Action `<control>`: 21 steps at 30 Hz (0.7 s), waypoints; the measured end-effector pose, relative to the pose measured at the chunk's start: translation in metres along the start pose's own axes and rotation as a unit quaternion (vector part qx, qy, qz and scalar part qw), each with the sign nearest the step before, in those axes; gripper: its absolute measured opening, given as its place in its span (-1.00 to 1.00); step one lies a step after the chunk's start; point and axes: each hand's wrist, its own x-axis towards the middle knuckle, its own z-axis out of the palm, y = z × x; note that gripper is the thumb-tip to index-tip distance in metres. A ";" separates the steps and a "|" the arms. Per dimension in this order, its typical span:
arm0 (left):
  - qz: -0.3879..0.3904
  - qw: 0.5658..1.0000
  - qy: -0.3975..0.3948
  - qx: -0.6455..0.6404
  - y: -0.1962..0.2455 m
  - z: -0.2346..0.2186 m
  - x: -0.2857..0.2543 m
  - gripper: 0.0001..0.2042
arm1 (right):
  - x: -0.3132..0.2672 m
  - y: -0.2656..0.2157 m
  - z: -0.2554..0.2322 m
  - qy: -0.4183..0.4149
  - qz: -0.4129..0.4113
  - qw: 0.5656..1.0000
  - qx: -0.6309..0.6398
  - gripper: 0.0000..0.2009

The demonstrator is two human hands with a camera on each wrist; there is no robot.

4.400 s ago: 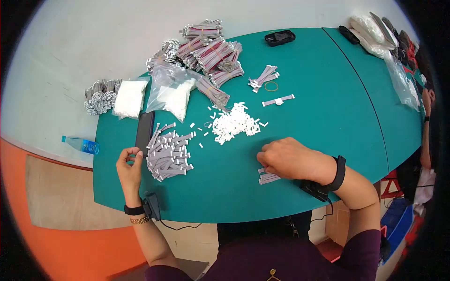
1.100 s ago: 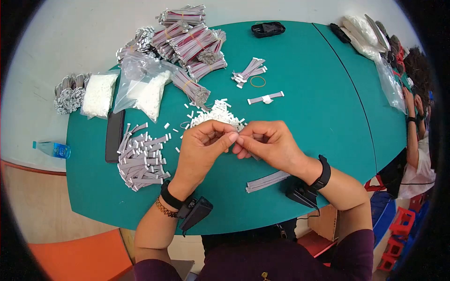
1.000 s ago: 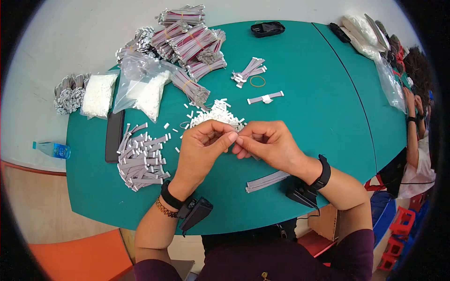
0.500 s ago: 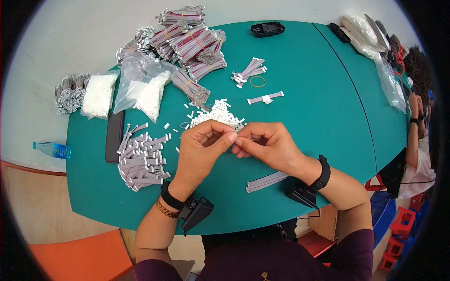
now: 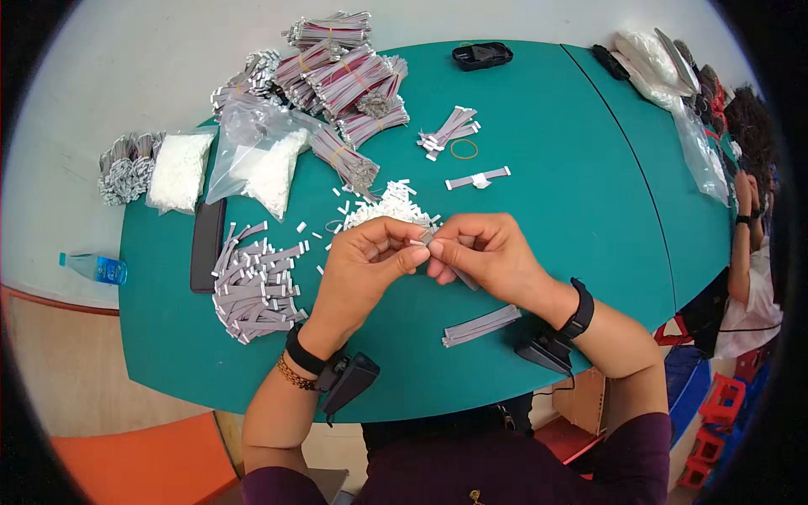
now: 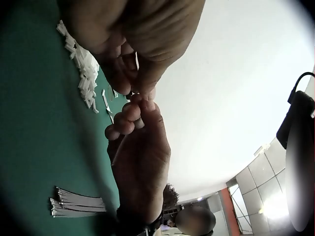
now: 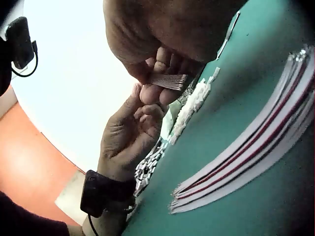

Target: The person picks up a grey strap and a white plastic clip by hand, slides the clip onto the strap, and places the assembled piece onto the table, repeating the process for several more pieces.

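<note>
Both hands meet in front of the white connector heap (image 5: 391, 204). My right hand (image 5: 488, 257) pinches a short grey ribbon cable (image 5: 465, 279), whose tail slants out below the fingers; in the right wrist view its bare-wire end (image 7: 170, 81) fans out under the palm. My left hand (image 5: 364, 263) pinches a small white connector (image 5: 417, 243) between thumb and forefinger, right at the cable's upper end. Fingertips partly cover the join. Below the right hand lie several flat ribbon cables (image 5: 481, 325), side by side.
Left of the hands is a pile of cables with white ends (image 5: 257, 286), beside a dark phone-like slab (image 5: 207, 246). Bags of white connectors (image 5: 179, 171) and banded cable bundles (image 5: 349, 80) stand behind. Farther right are a rubber band (image 5: 464, 149) and a single cable (image 5: 478, 178).
Earlier the left hand was by the cable pile and the right over the flat cables; both came together at the middle. Since half a second ago, the fingertips shifted slightly, exposing the cable and connector.
</note>
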 end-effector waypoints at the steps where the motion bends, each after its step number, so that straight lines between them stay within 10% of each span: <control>1: -0.002 1.000 -0.008 -0.002 0.000 -0.001 0.000 -0.83 | 0.000 0.000 0.000 -0.002 0.007 1.000 0.006 -0.85; 21: 0.002 1.000 0.016 -0.022 0.001 -0.002 0.002 -0.83 | 0.000 -0.001 0.000 0.002 0.001 1.000 0.004 -0.85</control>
